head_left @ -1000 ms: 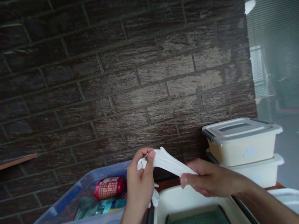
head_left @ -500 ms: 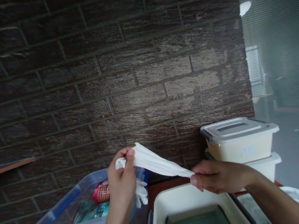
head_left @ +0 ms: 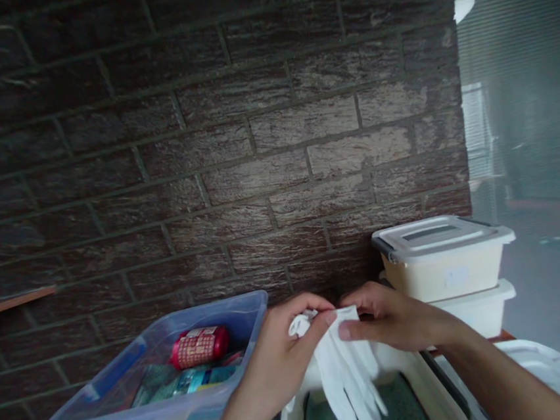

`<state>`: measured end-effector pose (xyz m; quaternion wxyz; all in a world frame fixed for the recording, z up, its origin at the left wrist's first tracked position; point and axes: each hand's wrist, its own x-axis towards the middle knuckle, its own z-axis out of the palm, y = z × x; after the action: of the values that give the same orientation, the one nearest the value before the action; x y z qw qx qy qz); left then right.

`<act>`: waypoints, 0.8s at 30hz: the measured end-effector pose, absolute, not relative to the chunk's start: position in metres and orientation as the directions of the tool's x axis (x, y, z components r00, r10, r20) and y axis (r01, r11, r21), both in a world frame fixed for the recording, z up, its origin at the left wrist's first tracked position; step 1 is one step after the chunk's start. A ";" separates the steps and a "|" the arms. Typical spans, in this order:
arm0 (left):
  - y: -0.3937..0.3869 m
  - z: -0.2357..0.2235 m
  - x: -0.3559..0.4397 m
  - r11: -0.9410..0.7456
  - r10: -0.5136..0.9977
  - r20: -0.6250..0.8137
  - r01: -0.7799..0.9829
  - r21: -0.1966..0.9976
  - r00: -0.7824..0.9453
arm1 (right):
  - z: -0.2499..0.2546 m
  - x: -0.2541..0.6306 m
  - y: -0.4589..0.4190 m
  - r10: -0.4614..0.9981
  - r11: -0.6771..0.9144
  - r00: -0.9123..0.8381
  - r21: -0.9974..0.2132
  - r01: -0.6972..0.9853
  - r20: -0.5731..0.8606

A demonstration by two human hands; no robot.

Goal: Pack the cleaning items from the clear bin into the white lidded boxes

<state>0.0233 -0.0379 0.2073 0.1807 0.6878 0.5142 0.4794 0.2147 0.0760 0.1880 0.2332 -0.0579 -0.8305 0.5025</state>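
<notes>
One white glove bundle [head_left: 343, 382] over cream bin [head_left: 428, 387]: I see left hand [head_left: 284, 355], right hand [head_left: 394, 318] both pinching cuff end [head_left: 348, 312]; gathered, not yet let go

Left of the tub [head_left: 437, 399], the left forearm [head_left: 240, 413] is showing bare, a short, smooth-sided stretch of it coming into view. Near the tub's far left corner, the left hand [head_left: 293, 344] is also showing bare, its broad back tapering into a long thumb with a rounded tip. Right of the tub, the right forearm [head_left: 496, 369] is showing bare, its smooth outline widening from a slimmer wrist. By the tub's far right corner, the bare right hand [head_left: 394, 318] is presenting a rounded thumb tip; some fingers are being partly hidden.
</notes>
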 end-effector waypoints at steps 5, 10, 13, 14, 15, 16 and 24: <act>-0.033 0.209 0.016 -0.376 0.888 0.457 0.510 0.774 -0.039 | 0.189 0.219 0.083 0.409 0.458 -0.844 -0.878 -0.138 0.346; -0.032 0.210 0.014 -0.356 0.912 0.411 0.511 0.783 0.005 | 0.189 0.217 0.082 0.432 0.506 -0.824 -0.855 -0.114 0.366; -0.032 0.208 0.017 -0.352 0.923 0.380 0.513 0.783 0.055 | 0.187 0.214 0.081 0.383 0.525 -0.854 -0.844 -0.111 0.351; -0.031 0.206 0.018 -0.353 0.924 0.378 0.513 0.782 0.058 | 0.186 0.214 0.081 0.377 0.538 -0.857 -0.837 -0.106 0.351; -0.030 0.205 0.019 -0.352 0.924 0.377 0.512 0.784 0.058 | 0.185 0.214 0.081 0.375 0.542 -0.859 -0.834 -0.102 0.349; -0.029 0.203 0.019 -0.346 0.926 0.373 0.507 0.789 0.052 | 0.185 0.214 0.082 0.367 0.528 -0.867 -0.843 -0.104 0.337; -0.028 0.207 0.008 -0.282 0.918 0.369 0.413 0.866 -0.147 | 0.182 0.223 0.096 0.246 0.371 -0.969 -0.926 0.069 0.026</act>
<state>0.0084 -0.0284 0.2075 0.2417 0.6068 0.5484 0.5221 0.2234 0.0957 0.1820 0.0801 -0.0958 -0.8240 0.5527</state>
